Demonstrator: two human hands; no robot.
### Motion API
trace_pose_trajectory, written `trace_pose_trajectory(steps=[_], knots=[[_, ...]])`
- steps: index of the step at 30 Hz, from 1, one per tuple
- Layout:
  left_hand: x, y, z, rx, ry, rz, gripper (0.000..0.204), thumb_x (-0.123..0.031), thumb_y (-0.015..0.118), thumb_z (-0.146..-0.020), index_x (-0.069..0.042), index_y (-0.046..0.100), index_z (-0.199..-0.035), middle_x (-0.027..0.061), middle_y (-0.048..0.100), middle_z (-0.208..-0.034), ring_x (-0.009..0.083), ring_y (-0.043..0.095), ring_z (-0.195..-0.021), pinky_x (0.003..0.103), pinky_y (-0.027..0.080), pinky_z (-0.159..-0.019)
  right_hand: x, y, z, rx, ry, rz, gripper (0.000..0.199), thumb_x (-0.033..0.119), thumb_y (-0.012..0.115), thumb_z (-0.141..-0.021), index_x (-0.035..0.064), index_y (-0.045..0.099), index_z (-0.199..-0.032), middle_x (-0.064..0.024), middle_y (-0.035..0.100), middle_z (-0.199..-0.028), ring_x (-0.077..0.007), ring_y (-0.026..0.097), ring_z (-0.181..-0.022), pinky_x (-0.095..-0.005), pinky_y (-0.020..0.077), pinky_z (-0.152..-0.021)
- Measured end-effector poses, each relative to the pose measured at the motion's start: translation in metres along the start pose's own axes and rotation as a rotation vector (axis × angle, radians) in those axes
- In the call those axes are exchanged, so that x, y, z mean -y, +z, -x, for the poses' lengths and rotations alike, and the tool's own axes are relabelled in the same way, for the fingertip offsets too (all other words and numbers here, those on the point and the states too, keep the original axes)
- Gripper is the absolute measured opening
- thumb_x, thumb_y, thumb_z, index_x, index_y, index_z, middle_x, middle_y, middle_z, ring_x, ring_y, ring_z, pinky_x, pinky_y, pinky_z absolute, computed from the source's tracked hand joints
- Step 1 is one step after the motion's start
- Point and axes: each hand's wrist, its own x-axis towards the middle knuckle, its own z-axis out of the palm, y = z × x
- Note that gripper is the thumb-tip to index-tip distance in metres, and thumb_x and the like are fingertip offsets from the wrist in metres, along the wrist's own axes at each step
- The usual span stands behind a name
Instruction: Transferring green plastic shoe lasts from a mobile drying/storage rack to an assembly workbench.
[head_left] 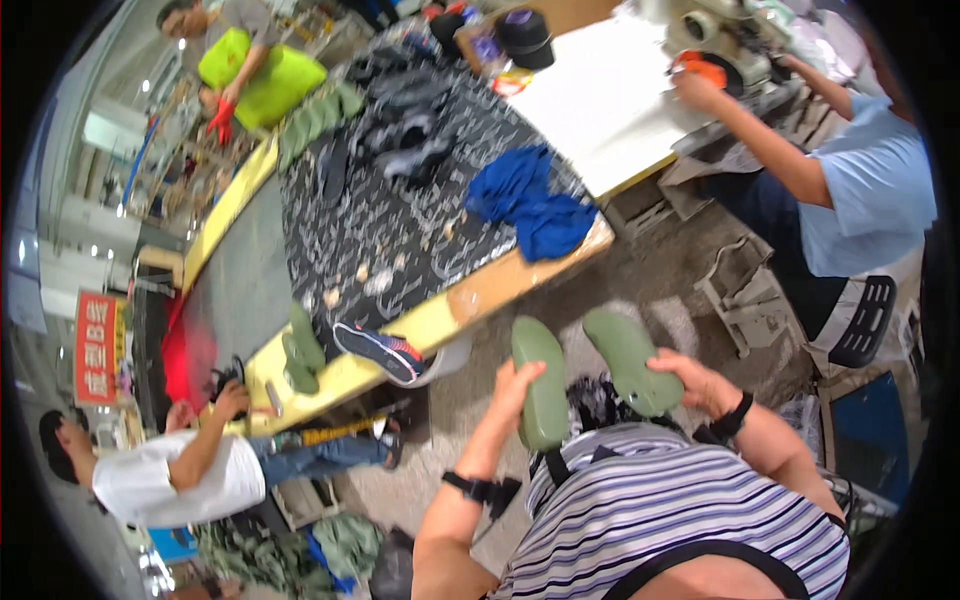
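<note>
My left hand (516, 388) is closed around a green shoe last (540, 410), held upright in front of my body. A second green shoe last (622, 350) is in my right hand (696, 382), gripped near its lower end and tilted toward the left. The two lasts are side by side with a gap between them. Ahead and to the left, a dark shoe (378, 350) with a light sole edge lies at the border of the worktable, close to more green lasts (303, 352).
Black printed cloth (350, 245) covers much of the yellow-edged table (475, 300), with a blue cloth (530, 200) on it. A co-worker in white (190, 470) stands left; another in light blue (865, 190) sits right at a sewing machine (715, 40). A person with a red glove (222, 120) is beyond.
</note>
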Motion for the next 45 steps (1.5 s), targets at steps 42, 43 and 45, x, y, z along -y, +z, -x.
trace_pose_trajectory(steps=[42,43,45], knots=[[0.351,-0.238,0.074,-0.698,-0.237,-0.441,0.03,-0.018,0.064,-0.074,0.002,0.061,-0.096,0.02,0.064,-0.08,0.0313,0.064,-0.079,0.038,0.05,-0.07,0.054,0.132,-0.312,-0.105,-1.183,1.82,0.012,0.005,0.058,-0.084,-0.001,0.059,-0.094,-0.0149,0.06,-0.078,-0.0221,0.06,-0.066,-0.0291,0.0466,-0.061],[0.377,-0.237,0.082,-0.682,-0.33,-0.379,0.032,-0.019,0.065,-0.073,0.002,0.061,-0.096,0.0207,0.065,-0.08,0.0321,0.064,-0.079,0.039,0.05,-0.071,0.054,0.126,-0.32,-0.105,-1.2,1.882,0.011,0.003,0.057,-0.083,-0.001,0.059,-0.093,-0.0152,0.06,-0.078,-0.0209,0.06,-0.066,-0.0284,0.0465,-0.06],[0.433,-0.252,0.083,-0.697,-0.324,-0.447,0.034,-0.021,0.065,-0.072,0.002,0.061,-0.097,0.021,0.065,-0.081,0.0333,0.064,-0.08,0.04,0.051,-0.072,0.048,0.109,-0.336,-0.284,-1.203,1.882,0.011,0.003,0.057,-0.085,0.0002,0.06,-0.095,-0.009,0.06,-0.076,-0.0154,0.058,-0.067,-0.026,0.0453,-0.061]])
